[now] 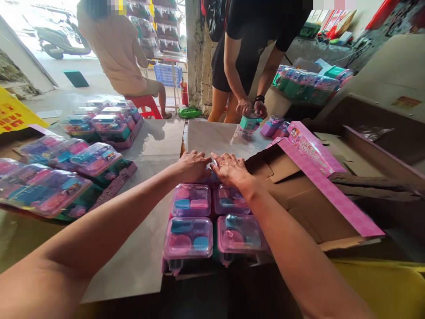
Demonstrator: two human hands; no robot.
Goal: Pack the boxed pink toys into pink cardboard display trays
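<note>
Both my hands reach forward over a block of small pink toy boxes with clear lids [191, 201] set in two rows on the table. My left hand [192, 166] lies palm down on the far left box, fingers curled over its far edge. Palm down beside it, my right hand [229, 169] rests on the far right box with its fingers stretched out and close together. The boxes under my hands are mostly hidden. Nearer me, two more boxes [188, 237] [239, 234] show pink and blue pieces inside.
Stacks of the same toy boxes [49, 186] fill the left side of the white tabletop [156, 146]. An open pink cardboard carton [318, 186] lies at right. Across the table a person in black handles a teal box [249, 121]. Another person sits on a red stool [146, 104].
</note>
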